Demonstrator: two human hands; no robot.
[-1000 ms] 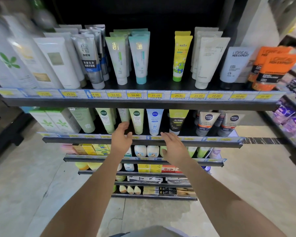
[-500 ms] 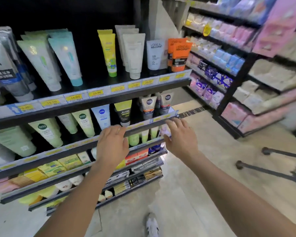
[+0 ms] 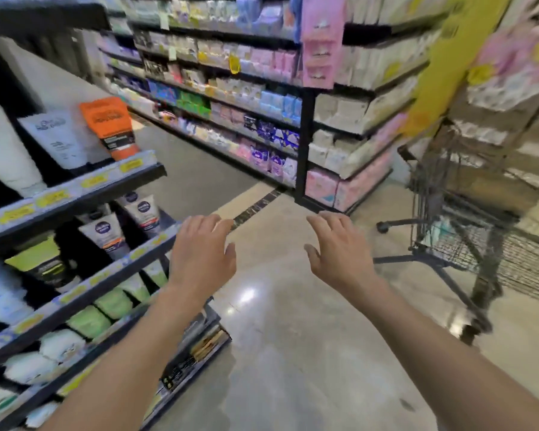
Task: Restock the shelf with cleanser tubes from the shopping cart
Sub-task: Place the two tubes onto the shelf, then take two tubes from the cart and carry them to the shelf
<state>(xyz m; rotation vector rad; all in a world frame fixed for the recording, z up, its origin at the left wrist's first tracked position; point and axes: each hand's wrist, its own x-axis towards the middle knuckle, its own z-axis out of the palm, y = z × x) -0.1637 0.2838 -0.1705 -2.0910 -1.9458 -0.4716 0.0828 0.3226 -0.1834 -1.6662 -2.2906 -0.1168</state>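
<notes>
2 bare forearms reach out over the pale floor. Left hand hangs just off the shelf edge, fingers loosely spread, holding nothing; right hand is the same, palm down, empty. Cleanser tubes stand in rows on the shelf at left (labels blurred). Further right, the shopping cart waits, well apart from both hands; its contents too smeared to tell.

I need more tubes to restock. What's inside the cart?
Through the cart's wire side, a pale greenish-white item shows low in the basket. Blur and mesh hide what it is and whether more lie there.
</notes>
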